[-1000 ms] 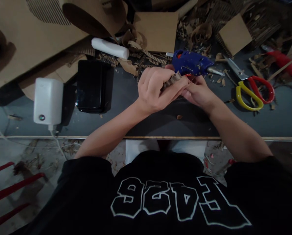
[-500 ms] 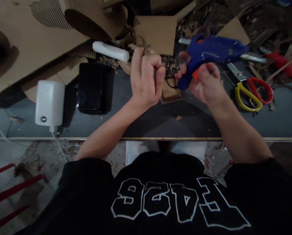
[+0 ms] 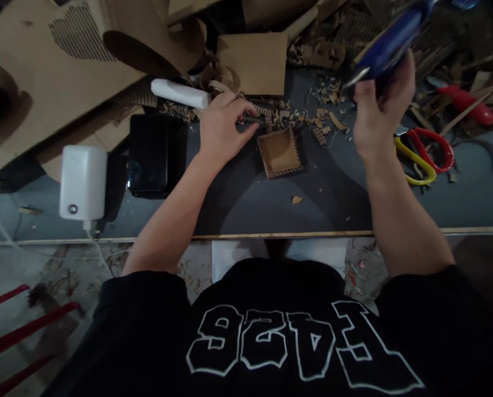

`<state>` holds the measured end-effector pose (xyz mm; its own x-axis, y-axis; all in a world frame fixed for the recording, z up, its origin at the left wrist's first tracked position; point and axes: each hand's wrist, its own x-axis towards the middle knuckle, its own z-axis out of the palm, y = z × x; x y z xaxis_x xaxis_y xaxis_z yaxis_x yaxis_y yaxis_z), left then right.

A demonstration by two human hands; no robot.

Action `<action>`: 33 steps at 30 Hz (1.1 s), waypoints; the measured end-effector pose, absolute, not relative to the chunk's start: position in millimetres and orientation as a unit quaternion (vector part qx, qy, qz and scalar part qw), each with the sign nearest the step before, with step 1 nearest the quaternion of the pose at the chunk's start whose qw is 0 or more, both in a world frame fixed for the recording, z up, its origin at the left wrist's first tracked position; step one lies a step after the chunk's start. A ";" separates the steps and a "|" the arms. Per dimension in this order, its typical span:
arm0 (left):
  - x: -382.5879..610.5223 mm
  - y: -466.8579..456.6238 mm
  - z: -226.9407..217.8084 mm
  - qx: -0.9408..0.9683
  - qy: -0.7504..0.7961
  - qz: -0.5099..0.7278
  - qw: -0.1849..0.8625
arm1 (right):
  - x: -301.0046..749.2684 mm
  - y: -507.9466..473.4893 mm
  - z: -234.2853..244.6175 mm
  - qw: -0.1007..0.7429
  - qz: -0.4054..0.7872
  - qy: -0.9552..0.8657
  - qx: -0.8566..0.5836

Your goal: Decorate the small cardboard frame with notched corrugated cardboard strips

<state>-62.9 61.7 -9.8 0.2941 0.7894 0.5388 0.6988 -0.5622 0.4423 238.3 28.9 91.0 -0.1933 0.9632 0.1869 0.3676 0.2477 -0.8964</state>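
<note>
My right hand (image 3: pixel 380 110) is wrapped round a blue hot glue gun (image 3: pixel 390 47), raised above the right side of the table. Its metal nozzle points left and down, and motion blurs it a little. My left hand (image 3: pixel 225 124) hovers or rests by the cardboard scraps (image 3: pixel 281 117), thumb and forefinger apart; I see nothing held in it. Just right of that hand, a small square cardboard tray (image 3: pixel 280 153) with corrugated edges lies on the dark table. Behind it is a flat cardboard square (image 3: pixel 252 63).
A white stick-like block (image 3: pixel 180 92), a black box-shaped object (image 3: pixel 148 154) and a white power bank (image 3: pixel 84 182) with a cable lie left. Scissors (image 3: pixel 430 149) with red and yellow handles and a red-handled tool (image 3: pixel 469 103) lie right. Cardboard sheets (image 3: pixel 35 94) fill the back left.
My right hand has swung the glue gun up and right, turning its nozzle from right to left. My left hand has moved slightly left and down, its fingers opening; the small tray is now uncovered.
</note>
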 end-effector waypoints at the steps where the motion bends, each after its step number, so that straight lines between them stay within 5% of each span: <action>1: -64.9 63.1 -12.9 0.804 0.461 0.371 0.060 | 240.8 25.6 90.2 0.397 0.368 -0.683 -0.490; 10: -65.8 52.4 -1.8 0.817 0.432 0.369 0.100 | 261.4 22.4 57.1 0.427 0.178 -0.680 -0.569; 24: -69.6 42.5 10.0 0.857 0.394 0.278 0.181 | 254.9 20.4 52.8 0.421 0.185 -0.694 -0.555; 33: -60.9 37.1 13.0 0.852 0.419 0.290 0.122 | 255.2 21.1 51.2 0.389 0.227 -0.711 -0.540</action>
